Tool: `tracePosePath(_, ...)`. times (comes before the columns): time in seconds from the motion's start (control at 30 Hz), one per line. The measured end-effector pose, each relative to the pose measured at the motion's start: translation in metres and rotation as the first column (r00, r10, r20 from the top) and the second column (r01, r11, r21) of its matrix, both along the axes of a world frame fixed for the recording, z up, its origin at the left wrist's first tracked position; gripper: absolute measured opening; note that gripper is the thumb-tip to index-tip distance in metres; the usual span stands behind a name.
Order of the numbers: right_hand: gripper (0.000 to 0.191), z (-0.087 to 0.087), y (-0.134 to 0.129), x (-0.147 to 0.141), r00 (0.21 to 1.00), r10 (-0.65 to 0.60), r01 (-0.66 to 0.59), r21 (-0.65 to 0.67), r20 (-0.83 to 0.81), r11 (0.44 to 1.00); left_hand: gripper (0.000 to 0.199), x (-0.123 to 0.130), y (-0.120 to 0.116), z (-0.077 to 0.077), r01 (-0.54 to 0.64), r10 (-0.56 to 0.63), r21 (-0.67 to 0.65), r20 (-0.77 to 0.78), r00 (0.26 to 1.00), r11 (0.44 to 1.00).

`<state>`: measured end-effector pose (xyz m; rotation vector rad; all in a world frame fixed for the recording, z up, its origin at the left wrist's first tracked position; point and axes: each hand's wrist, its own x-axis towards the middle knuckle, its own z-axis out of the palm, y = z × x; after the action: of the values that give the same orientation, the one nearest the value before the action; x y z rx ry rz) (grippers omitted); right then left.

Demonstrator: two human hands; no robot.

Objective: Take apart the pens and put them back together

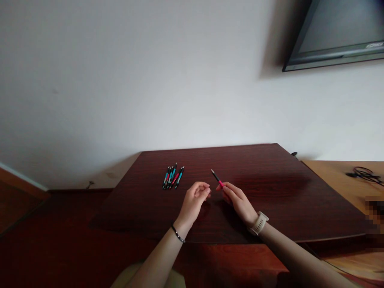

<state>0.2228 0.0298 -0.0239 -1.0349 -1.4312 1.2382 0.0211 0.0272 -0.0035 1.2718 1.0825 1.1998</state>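
Observation:
A pink and black pen (217,178) is pinched in the fingers of my right hand (240,203), its silvery end pointing away and to the left. Just left of it, my left hand (193,201) hovers over the table with fingers curled and the thumb against them. Whether anything small sits in that pinch is hidden. Beyond my left hand, several pens (172,177) lie in a loose bunch on the dark wooden table (192,162). They have black ends with blue or pink bodies, and some overlap.
A pale wall (180,80) rises behind the table, with a dark screen (342,32) mounted at the upper right. To the right, a lighter wooden surface (327,172) holds a black coiled cable (364,174).

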Motion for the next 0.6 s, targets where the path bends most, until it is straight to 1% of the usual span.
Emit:
tracePosePath(0.07, 0.039, 0.004, -0.003, 0.007, 0.996, 0.050, -0.052, 0.032, 0.080, 0.998, 0.028, -0.003, 0.000, 0.001, 0.017, -0.016, -0.001, 0.013, 1.000, 1.000)
tracePosePath(0.13, 0.037, 0.011, -0.005, 0.013, 0.986, 0.086, -0.099, 0.088, 0.146, 0.991, 0.031, -0.005, -0.001, 0.003, 0.034, -0.035, 0.029, 0.008, 0.999, 0.999)
tracePosePath(0.2, 0.034, 0.017, -0.006, 0.018, 0.974, 0.120, -0.145, 0.121, 0.193, 0.982, 0.028, -0.006, -0.002, 0.005, 0.045, -0.044, 0.074, -0.017, 0.999, 0.996)
tracePosePath(0.27, 0.033, 0.021, -0.005, 0.022, 0.968, 0.137, -0.162, 0.111, 0.208, 0.981, 0.022, -0.007, -0.002, 0.006, 0.041, -0.037, 0.106, -0.039, 0.999, 0.994)
tracePosePath(0.37, 0.032, 0.020, -0.002, 0.024, 0.984, 0.105, -0.115, 0.065, 0.145, 0.991, 0.023, -0.008, -0.001, 0.005, 0.018, -0.015, 0.085, -0.043, 0.999, 0.996)
tracePosePath(0.5, 0.035, 0.013, 0.004, 0.028, 1.000, -0.005, 0.004, 0.012, 0.027, 1.000, 0.029, -0.012, 0.002, 0.001, -0.006, 0.007, 0.036, -0.030, 1.000, 0.999)
tracePosePath(0.6, 0.040, 0.007, 0.006, 0.028, 0.993, -0.042, 0.035, -0.064, -0.106, 0.997, 0.029, -0.013, 0.004, -0.002, -0.017, 0.017, 0.031, -0.006, 1.000, 0.999)
